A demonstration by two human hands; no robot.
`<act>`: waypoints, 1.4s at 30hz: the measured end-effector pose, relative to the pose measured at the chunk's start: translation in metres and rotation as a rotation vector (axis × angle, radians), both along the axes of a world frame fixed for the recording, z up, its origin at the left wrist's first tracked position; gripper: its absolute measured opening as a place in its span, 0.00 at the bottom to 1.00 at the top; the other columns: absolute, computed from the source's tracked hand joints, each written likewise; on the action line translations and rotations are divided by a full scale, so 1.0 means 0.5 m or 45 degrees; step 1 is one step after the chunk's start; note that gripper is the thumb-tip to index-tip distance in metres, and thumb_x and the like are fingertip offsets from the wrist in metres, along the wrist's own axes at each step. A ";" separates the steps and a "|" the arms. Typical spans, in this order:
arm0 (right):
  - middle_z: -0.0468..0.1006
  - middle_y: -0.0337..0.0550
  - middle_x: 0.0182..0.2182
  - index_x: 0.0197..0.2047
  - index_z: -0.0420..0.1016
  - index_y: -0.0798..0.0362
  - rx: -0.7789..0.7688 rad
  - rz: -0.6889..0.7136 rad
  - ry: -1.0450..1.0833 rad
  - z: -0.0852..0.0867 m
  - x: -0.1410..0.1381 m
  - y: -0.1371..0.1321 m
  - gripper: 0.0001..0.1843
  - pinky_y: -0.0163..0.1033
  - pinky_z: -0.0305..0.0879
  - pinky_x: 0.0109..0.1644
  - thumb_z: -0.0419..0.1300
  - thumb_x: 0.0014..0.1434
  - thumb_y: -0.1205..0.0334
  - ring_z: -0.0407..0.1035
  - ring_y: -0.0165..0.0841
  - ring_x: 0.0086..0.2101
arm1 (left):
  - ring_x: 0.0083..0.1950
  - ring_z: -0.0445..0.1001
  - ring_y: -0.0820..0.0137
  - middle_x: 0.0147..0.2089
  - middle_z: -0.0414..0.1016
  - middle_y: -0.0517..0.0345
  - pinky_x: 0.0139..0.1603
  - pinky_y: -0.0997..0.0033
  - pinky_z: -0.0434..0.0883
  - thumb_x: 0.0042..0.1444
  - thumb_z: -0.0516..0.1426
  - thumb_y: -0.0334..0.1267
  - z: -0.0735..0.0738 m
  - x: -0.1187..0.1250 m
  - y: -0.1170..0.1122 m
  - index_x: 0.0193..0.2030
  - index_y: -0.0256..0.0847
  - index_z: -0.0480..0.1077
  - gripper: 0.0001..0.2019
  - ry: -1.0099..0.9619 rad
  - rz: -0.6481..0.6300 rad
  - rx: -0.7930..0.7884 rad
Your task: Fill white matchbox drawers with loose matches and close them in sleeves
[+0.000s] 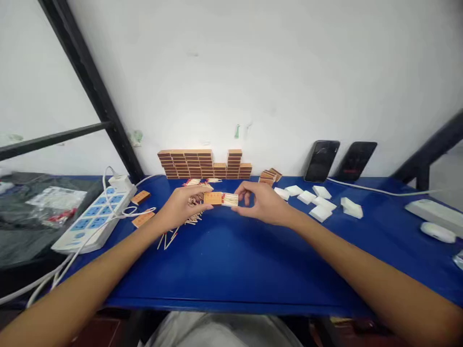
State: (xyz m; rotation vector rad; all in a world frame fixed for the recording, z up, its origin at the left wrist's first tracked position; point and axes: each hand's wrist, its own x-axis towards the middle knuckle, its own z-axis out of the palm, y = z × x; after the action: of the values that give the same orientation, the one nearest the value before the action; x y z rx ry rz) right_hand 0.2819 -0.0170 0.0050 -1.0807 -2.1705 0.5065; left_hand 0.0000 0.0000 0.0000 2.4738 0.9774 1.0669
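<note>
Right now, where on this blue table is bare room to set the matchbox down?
Bare: the blue table between your forearms, to its front edge. Crowded: loose matches under the left hand, stacked matchboxes at the wall, white trays beside the right hand.

On your left, a white power strip [94, 217] with blue sockets lies at the edge of the blue counter [231, 260], its cables trailing off the front. Beyond it, a clear plastic bag [54, 200] rests on a dark surface. Against the wall you have a stack of brown matchboxes [191, 164]. To your right, two dark phones [321, 160] lean on the wall, with white boxes [320, 202] scattered before them. At the far right are a keyboard [434, 214] and a mouse [437, 232].
</note>
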 end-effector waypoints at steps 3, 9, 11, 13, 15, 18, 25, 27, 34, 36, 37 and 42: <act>0.78 0.36 0.29 0.43 0.76 0.53 -0.043 0.025 0.028 -0.003 0.008 0.009 0.18 0.35 0.60 0.32 0.72 0.54 0.52 0.68 0.28 0.27 | 0.38 0.80 0.69 0.44 0.85 0.53 0.44 0.70 0.78 0.55 0.71 0.45 -0.002 -0.005 -0.001 0.56 0.39 0.80 0.23 -0.033 0.016 -0.083; 0.78 0.37 0.30 0.45 0.78 0.52 -0.070 0.004 0.058 -0.006 0.005 0.005 0.19 0.36 0.61 0.32 0.72 0.55 0.52 0.68 0.28 0.26 | 0.36 0.79 0.68 0.36 0.83 0.55 0.43 0.68 0.79 0.54 0.71 0.47 0.005 -0.004 -0.005 0.57 0.39 0.80 0.26 -0.114 0.032 -0.290; 0.79 0.38 0.31 0.45 0.79 0.52 -0.077 -0.030 0.079 -0.005 0.001 0.002 0.19 0.36 0.62 0.32 0.72 0.55 0.51 0.69 0.28 0.26 | 0.35 0.79 0.68 0.34 0.82 0.56 0.44 0.67 0.79 0.53 0.72 0.46 0.008 -0.003 -0.007 0.58 0.38 0.80 0.26 -0.141 0.042 -0.348; 0.80 0.38 0.31 0.45 0.79 0.52 -0.089 -0.045 0.109 -0.004 -0.002 0.001 0.20 0.36 0.63 0.32 0.72 0.55 0.50 0.69 0.28 0.26 | 0.35 0.80 0.68 0.33 0.82 0.55 0.44 0.67 0.79 0.52 0.72 0.46 0.010 -0.002 -0.009 0.58 0.37 0.80 0.28 -0.159 0.044 -0.410; 0.80 0.39 0.32 0.44 0.79 0.53 -0.095 -0.047 0.134 -0.003 -0.003 0.002 0.20 0.37 0.64 0.32 0.73 0.54 0.49 0.70 0.29 0.27 | 0.36 0.80 0.67 0.33 0.82 0.55 0.43 0.66 0.79 0.49 0.73 0.45 0.010 -0.002 -0.009 0.58 0.36 0.80 0.29 -0.168 0.035 -0.458; 0.81 0.41 0.35 0.43 0.78 0.52 -0.116 -0.034 0.177 -0.003 -0.003 0.004 0.22 0.37 0.65 0.33 0.74 0.52 0.47 0.71 0.30 0.29 | 0.36 0.80 0.66 0.34 0.82 0.55 0.44 0.65 0.80 0.47 0.74 0.44 0.007 -0.002 -0.008 0.57 0.36 0.80 0.30 -0.174 0.031 -0.470; 0.77 0.38 0.28 0.43 0.77 0.53 -0.339 -0.015 0.379 -0.001 -0.020 -0.007 0.19 0.37 0.68 0.32 0.69 0.59 0.46 0.72 0.30 0.25 | 0.37 0.80 0.67 0.34 0.82 0.55 0.44 0.67 0.80 0.49 0.74 0.44 0.007 0.004 -0.018 0.57 0.37 0.80 0.29 -0.193 -0.007 -0.434; 0.76 0.37 0.26 0.40 0.78 0.53 -0.360 -0.047 0.379 -0.001 -0.024 -0.009 0.18 0.37 0.67 0.30 0.68 0.59 0.46 0.71 0.30 0.24 | 0.37 0.80 0.67 0.35 0.82 0.55 0.44 0.68 0.80 0.49 0.74 0.44 0.007 0.006 -0.022 0.57 0.38 0.81 0.28 -0.193 -0.028 -0.390; 0.73 0.36 0.25 0.38 0.78 0.53 -0.375 -0.097 0.304 -0.006 -0.024 -0.007 0.17 0.37 0.63 0.29 0.69 0.58 0.47 0.68 0.30 0.24 | 0.38 0.80 0.68 0.36 0.82 0.55 0.43 0.70 0.80 0.50 0.74 0.44 0.001 0.009 -0.022 0.56 0.39 0.81 0.27 -0.185 -0.041 -0.372; 0.77 0.39 0.31 0.42 0.78 0.53 -0.290 -0.107 0.267 -0.011 -0.022 -0.005 0.17 0.37 0.63 0.30 0.69 0.59 0.48 0.67 0.29 0.25 | 0.38 0.80 0.68 0.36 0.82 0.55 0.43 0.70 0.80 0.50 0.74 0.43 0.003 0.010 -0.022 0.56 0.39 0.81 0.27 -0.182 -0.043 -0.385; 0.78 0.40 0.35 0.44 0.78 0.52 -0.237 -0.097 0.261 -0.013 -0.022 -0.004 0.17 0.37 0.64 0.31 0.68 0.59 0.49 0.67 0.28 0.26 | 0.38 0.80 0.68 0.36 0.82 0.55 0.43 0.70 0.80 0.50 0.74 0.43 0.004 0.010 -0.022 0.56 0.38 0.81 0.26 -0.182 -0.040 -0.391; 0.78 0.41 0.42 0.45 0.77 0.50 -0.009 0.025 0.213 -0.023 -0.019 -0.002 0.11 0.38 0.66 0.37 0.65 0.64 0.54 0.67 0.28 0.30 | 0.38 0.80 0.68 0.35 0.83 0.54 0.43 0.69 0.80 0.49 0.74 0.42 0.009 0.014 -0.027 0.55 0.37 0.81 0.26 -0.211 -0.025 -0.428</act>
State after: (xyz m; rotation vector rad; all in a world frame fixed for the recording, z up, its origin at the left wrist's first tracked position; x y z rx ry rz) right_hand 0.2725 -0.0181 -0.0063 -0.9858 -2.0358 0.5927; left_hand 0.0068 -0.0134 0.0046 2.0873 0.9875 0.9903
